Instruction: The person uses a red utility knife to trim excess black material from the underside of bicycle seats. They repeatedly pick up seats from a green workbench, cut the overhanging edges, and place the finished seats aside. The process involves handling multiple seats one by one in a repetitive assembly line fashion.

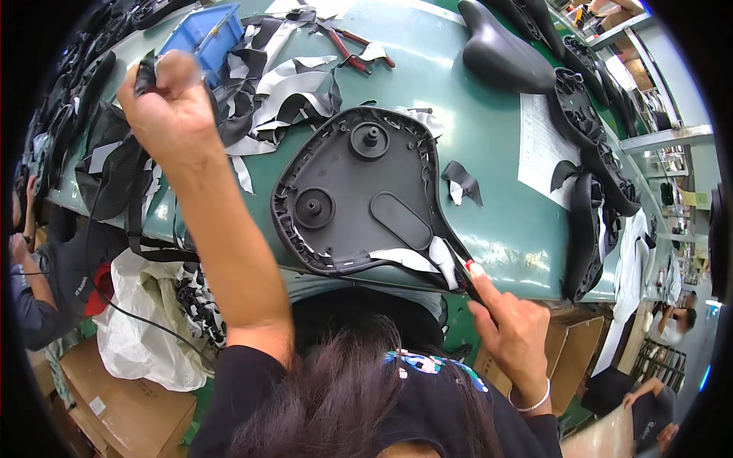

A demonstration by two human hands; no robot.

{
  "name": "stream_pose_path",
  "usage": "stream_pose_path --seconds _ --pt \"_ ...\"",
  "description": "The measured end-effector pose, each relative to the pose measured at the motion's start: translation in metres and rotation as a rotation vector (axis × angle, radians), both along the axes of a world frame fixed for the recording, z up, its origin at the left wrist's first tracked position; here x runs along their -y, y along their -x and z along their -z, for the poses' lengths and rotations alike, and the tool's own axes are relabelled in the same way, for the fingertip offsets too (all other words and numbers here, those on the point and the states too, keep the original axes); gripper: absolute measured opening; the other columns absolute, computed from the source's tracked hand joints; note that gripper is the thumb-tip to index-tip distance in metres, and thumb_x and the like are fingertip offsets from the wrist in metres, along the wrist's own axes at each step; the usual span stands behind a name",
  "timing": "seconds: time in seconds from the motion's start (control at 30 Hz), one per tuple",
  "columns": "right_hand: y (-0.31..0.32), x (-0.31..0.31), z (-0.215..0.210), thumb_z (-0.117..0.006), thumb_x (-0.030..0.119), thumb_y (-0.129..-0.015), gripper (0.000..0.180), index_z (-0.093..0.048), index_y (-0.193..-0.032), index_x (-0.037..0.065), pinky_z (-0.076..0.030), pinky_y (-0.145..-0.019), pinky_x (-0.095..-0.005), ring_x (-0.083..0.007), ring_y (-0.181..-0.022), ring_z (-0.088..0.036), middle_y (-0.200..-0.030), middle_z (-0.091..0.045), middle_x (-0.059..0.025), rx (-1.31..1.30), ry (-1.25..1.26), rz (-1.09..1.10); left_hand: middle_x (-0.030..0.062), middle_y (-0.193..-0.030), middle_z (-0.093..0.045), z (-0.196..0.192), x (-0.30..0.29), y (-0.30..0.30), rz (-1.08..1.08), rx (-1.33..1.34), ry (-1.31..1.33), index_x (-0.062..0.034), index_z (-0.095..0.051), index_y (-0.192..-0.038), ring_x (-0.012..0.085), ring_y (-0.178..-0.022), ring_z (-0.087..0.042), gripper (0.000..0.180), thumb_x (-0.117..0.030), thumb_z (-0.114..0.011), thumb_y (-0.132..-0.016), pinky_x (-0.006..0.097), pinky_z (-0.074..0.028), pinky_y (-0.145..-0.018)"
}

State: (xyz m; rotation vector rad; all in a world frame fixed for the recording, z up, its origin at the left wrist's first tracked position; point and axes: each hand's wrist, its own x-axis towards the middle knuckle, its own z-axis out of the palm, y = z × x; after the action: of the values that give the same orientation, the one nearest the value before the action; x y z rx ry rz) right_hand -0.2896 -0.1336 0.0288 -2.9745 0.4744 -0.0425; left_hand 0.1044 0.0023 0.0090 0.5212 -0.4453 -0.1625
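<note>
A black saddle lies underside up on the table in front of me, its narrow end toward my right hand. White-backed trim shows along its near edge. My right hand is closed on a slim dark tool with a bit of red, whose tip is at the saddle's narrow end; its kind is hard to make out. My left hand, partly blurred, is raised at the far left above the scraps, fingers closed on a strip of black material.
Black and white offcuts are heaped beyond the saddle, beside a blue bin and red-handled pliers. A finished saddle stands at the far right, near a paper sheet and several overturned saddles. A small scrap lies nearby.
</note>
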Motion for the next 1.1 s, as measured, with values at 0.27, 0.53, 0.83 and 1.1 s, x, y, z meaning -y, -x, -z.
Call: stream_pose_path --seconds 0.27,0.53,0.83,1.1 --pt "-0.033 0.039 0.038 -0.060 0.009 -0.085 0.045 -0.049 -0.128 -0.001 -0.046 -0.054 -0.0262 -0.0127 -0.057 -0.055 -0.084 -0.065 -0.0095 0.545 -0.574 0.254 0.0068 -0.084 -0.064 -0.013 0.005 0.112 -0.250 1.117 -1.249 -0.0071 -0.066 -0.078 0.0245 -0.089 -0.057 0.024 -0.026 -0.078 -0.069 0.037 -0.042 -0.083" --pt "-0.013 0.023 0.033 -0.059 0.011 -0.088 0.045 -0.047 -0.131 0.001 -0.050 -0.064 -0.0273 -0.0140 -0.073 -0.063 -0.097 -0.067 -0.0121 0.550 -0.648 0.350 0.0054 -0.077 -0.051 0.027 0.051 0.212 -0.109 1.245 -1.475 -0.0065 -0.056 -0.078 0.0215 -0.078 -0.048 0.031 -0.036 -0.066 -0.080 0.036 -0.033 -0.072" --pt "-0.009 0.021 0.018 -0.070 0.015 -0.079 0.055 -0.055 -0.131 0.021 -0.039 -0.046 -0.0342 -0.0217 -0.049 -0.053 -0.062 -0.054 -0.0067 0.160 -0.273 0.012 0.0055 -0.057 -0.034 0.018 0.040 0.191 0.230 0.723 -1.251 -0.0024 -0.043 -0.062 0.0182 -0.059 -0.036 0.041 -0.025 -0.050 -0.096 0.033 -0.031 -0.061" --pt "0.013 0.036 0.013 -0.076 0.020 -0.073 0.058 -0.056 -0.127 0.014 -0.043 -0.049 -0.0338 -0.0251 -0.053 -0.058 -0.065 -0.059 -0.0073 0.189 -0.498 0.119 0.0060 -0.076 -0.049 0.000 0.016 0.149 0.362 -0.049 -0.407 -0.0061 -0.050 -0.074 0.0136 -0.072 -0.042 0.051 -0.048 -0.035 -0.100 0.027 -0.036 -0.068"
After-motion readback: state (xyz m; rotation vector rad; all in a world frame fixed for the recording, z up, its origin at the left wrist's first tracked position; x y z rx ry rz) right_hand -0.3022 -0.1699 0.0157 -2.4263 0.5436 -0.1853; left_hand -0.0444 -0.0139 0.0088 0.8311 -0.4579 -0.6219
